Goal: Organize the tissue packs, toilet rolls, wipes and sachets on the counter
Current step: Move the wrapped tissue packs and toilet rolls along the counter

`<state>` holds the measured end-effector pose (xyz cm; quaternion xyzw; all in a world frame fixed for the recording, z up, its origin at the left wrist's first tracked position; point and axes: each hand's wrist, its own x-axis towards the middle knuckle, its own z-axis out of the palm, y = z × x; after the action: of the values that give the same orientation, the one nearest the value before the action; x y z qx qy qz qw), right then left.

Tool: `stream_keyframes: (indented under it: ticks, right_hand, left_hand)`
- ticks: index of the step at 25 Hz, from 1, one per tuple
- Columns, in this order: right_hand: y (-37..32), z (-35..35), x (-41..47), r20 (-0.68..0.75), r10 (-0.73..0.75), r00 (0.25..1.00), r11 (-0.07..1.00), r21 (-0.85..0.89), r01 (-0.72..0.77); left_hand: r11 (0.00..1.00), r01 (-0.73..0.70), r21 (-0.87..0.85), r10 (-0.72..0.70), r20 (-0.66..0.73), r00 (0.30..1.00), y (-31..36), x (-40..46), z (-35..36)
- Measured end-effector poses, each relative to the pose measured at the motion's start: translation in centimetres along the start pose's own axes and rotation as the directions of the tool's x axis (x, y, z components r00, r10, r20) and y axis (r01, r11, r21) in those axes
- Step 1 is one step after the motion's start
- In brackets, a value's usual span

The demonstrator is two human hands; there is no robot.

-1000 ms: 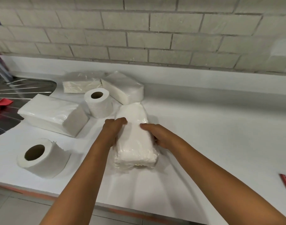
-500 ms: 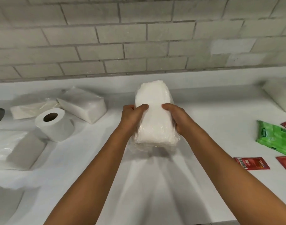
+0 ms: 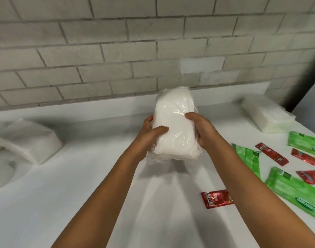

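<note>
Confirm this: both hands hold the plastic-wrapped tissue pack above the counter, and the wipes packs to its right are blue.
Not quite. Both hands, left hand and right hand, do hold the tissue pack above the counter, but the wipes packs are green, as the head view shows.

Bright, even light; soft shadows on counter (image 3: 81,185); glare on wrap; edges blurred w/ wide-angle bend.

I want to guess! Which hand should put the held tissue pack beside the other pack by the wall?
Probably the right hand: both hands grip the tissue pack, but the other pack lies on its side; the left hand would cross over.
</note>
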<state>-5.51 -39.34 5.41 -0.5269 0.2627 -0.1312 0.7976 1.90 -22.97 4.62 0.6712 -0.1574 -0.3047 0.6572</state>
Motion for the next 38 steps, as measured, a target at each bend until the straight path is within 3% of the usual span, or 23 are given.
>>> stream_keyframes:
  ticks: [7,13,16,19,21,23,26,28,31,34,38]
  right_hand:
    - [-4.4,-10.1,2.3,-0.044,-0.034,0.998,0.999,0.026,0.035]
    - [-6.9,-17.1,4.5,-0.052,-0.017,0.998,1.000,-0.001,0.017]
    - [-8.0,-19.7,5.9,-0.061,-0.021,0.998,0.992,-0.127,0.013]
    - [-9.4,-22.5,7.5,-0.178,-0.113,0.978,0.949,-0.310,0.053]
    - [-10.5,-24.8,8.5,-0.269,-0.237,0.933,0.934,-0.328,0.142]
    - [-11.0,-27.0,9.1,-0.319,-0.403,0.857,0.846,-0.488,0.216]
    - [-11.0,-30.9,10.6,-0.251,-0.574,0.780,0.574,-0.802,0.164]
    - [-10.6,-33.3,11.8,-0.171,-0.566,0.806,0.365,-0.929,0.059]
    - [-9.7,-35.8,13.0,-0.166,-0.408,0.898,0.126,-0.984,-0.125]
    - [-8.7,-37.0,13.4,-0.187,-0.314,0.931,0.110,-0.981,-0.159]
    - [-7.8,-37.7,13.6,-0.178,-0.328,0.928,0.102,-0.983,-0.152]
  left_hand:
    - [0.998,-0.059,0.008,0.056,0.211,0.976,0.0,4.2,10.3]
    - [0.991,-0.124,-0.039,0.129,0.188,0.974,-0.8,7.7,17.5]
    - [0.989,-0.112,-0.095,0.126,0.165,0.978,-1.3,9.4,20.1]
    - [0.989,-0.053,-0.141,0.074,0.149,0.986,-1.7,11.5,22.2]
    - [0.988,-0.004,-0.152,0.022,0.116,0.993,-2.0,13.3,23.6]
    - [0.989,0.050,-0.141,-0.043,0.052,0.998,-2.5,14.8,24.7]
    - [0.990,0.116,-0.080,-0.117,-0.005,0.993,-3.3,17.0,26.3]
    - [0.988,0.149,-0.031,-0.149,0.006,0.989,-3.8,18.3,27.5]
    - [0.982,0.186,0.027,-0.187,0.021,0.982,-4.3,19.6,29.0]
    - [0.973,0.226,0.052,-0.227,0.023,0.974,-5.2,20.7,30.2]
    - [0.970,0.230,0.077,-0.234,0.043,0.971,-6.3,21.4,31.4]
